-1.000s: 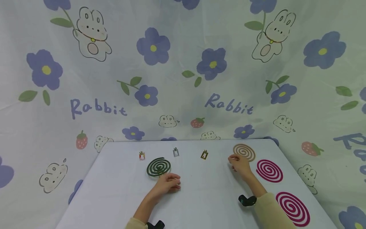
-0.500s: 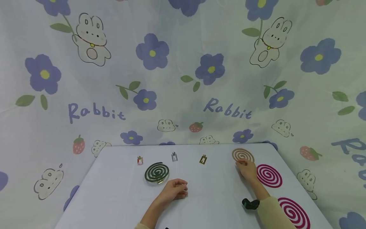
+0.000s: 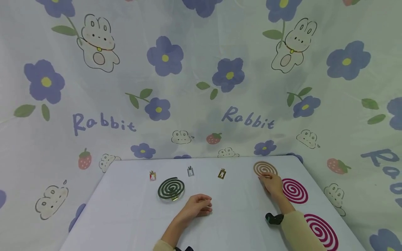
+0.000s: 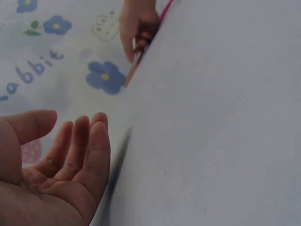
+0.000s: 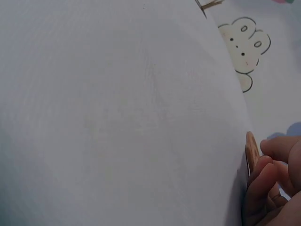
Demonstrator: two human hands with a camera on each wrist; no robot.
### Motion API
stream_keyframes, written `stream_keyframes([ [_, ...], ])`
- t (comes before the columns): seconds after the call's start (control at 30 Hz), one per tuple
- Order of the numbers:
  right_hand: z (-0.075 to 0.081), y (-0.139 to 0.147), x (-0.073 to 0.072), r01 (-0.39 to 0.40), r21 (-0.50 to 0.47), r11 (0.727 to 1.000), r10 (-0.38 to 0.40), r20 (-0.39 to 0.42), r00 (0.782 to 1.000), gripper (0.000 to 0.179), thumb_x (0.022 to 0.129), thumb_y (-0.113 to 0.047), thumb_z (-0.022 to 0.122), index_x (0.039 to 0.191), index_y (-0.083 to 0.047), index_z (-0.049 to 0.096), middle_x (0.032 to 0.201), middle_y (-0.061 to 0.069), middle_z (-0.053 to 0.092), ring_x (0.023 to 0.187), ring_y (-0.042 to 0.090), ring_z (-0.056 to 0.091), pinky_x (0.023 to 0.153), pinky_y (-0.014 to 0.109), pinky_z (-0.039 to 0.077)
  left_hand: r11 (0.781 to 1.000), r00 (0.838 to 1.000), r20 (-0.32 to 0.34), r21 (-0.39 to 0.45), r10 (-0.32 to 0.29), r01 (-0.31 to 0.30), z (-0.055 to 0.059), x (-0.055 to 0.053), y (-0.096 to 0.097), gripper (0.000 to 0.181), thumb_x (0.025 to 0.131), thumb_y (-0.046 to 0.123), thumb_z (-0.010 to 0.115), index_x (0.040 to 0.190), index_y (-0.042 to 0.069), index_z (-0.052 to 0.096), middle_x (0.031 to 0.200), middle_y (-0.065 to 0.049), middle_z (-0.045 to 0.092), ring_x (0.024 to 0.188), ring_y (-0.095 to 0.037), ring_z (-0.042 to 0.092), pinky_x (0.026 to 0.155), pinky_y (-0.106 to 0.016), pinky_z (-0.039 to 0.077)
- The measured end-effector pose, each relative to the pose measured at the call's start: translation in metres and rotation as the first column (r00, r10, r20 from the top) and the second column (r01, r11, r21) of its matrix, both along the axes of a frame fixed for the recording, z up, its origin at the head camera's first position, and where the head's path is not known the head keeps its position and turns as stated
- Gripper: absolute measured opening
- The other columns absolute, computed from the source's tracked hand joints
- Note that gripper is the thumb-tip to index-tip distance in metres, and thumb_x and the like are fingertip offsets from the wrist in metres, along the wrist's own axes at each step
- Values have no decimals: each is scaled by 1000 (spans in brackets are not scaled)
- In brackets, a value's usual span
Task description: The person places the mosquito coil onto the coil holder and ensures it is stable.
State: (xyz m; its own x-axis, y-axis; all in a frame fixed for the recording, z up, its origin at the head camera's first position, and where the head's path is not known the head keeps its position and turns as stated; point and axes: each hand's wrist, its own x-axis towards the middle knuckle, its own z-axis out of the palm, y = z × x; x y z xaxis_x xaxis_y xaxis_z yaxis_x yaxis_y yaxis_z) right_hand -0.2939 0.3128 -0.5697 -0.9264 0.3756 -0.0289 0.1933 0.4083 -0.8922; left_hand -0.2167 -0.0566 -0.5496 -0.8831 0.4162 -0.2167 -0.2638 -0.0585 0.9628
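Coil (image 3: 264, 168), tan, extends toward the table's (image 3: 232, 209) far right corner from our nearer right hand (image 3: 272, 184), whether pinched we cannot tell, our left hand (image 3: 196, 205) relaxed.

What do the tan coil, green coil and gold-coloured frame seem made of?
Tan coil: perhaps pressed powder, matte, as its strands show no shine. Green coil: perhaps likewise, its dark strands look dull. Gold-coloured frame: possibly metal, judging by colour; finish too small to tell.
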Motion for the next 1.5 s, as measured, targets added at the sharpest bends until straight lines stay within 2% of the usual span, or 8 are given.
stream_keyframes([
  [0.1, 0, 2, 1, 8, -34, 999, -7, 20, 1000, 30, 88, -18, 72, 112, 0, 67, 69, 3, 62, 44, 9, 47, 40, 25, 41, 1000, 1000, 8, 9, -1, 1, -1, -1, 7, 35, 95, 14, 60, 120, -10, 56, 95, -12, 65, 84, -21, 68, 74, -32, 56],
  [0.37, 2, 6, 2, 6, -2, 1000, -5, 60, 998, 33, 87, -20, 73, 112, 1, 67, 63, 0, 58, 43, 9, 46, 40, 26, 41, 1000, 1000, 23, 3, -9, 9, -5, -2, 27, 33, 95, 14, 60, 119, -9, 58, 94, -11, 65, 83, -21, 68, 73, -32, 56],
  [0.67, 6, 8, -5, -17, 36, 999, 14, 83, 996, 34, 86, -21, 74, 110, 1, 66, 85, 7, 65, 51, 10, 52, 46, 26, 46, 999, 999, 3, 13, -50, 50, 0, -9, 43, 33, 97, 15, 60, 119, -8, 59, 95, -11, 64, 84, -22, 68, 74, -33, 56],
  [0.77, 8, 7, -6, -35, 77, 996, 28, 87, 996, 34, 85, -22, 75, 109, 1, 67, 91, 11, 67, 59, 15, 56, 49, 27, 47, 998, 998, 9, 23, -56, 56, 1, -11, 46, 33, 96, 14, 60, 119, -9, 58, 94, -11, 64, 83, -21, 68, 74, -32, 56],
  [0.9, 11, 3, -4, -78, 225, 971, 60, 86, 994, 33, 84, -26, 75, 105, -1, 70, 102, 17, 67, 83, 27, 60, 66, 34, 47, 998, 999, -1, 18, -54, 54, 0, -12, 50, 32, 97, 13, 60, 119, -10, 58, 94, -11, 64, 82, -20, 68, 72, -31, 56],
  [1.0, 10, 1, -2, -111, 312, 944, 84, 98, 992, 32, 83, -28, 76, 102, -2, 70, 103, 17, 66, 92, 32, 59, 75, 41, 46, 998, 998, -11, 9, -55, 56, 0, -12, 55, 30, 96, 12, 60, 118, -9, 59, 94, -12, 64, 82, -21, 68, 72, -32, 57],
  [1.23, 7, -7, 5, -152, 354, 923, 133, 77, 988, 29, 82, -26, 76, 99, -3, 70, 97, 12, 68, 88, 29, 61, 74, 43, 48, 998, 998, -26, -28, -61, 60, 4, -12, 68, 27, 96, 10, 60, 115, -9, 60, 92, -13, 66, 82, -24, 68, 72, -35, 57],
  [1.5, 12, -12, 14, -161, 398, 903, 156, 43, 987, 26, 81, -26, 78, 95, -5, 70, 93, 10, 68, 85, 27, 62, 72, 40, 47, 989, 990, -89, -107, -113, 103, 7, -22, 77, 26, 92, 9, 65, 113, -7, 62, 92, -18, 67, 83, -30, 69, 73, -39, 57],
])
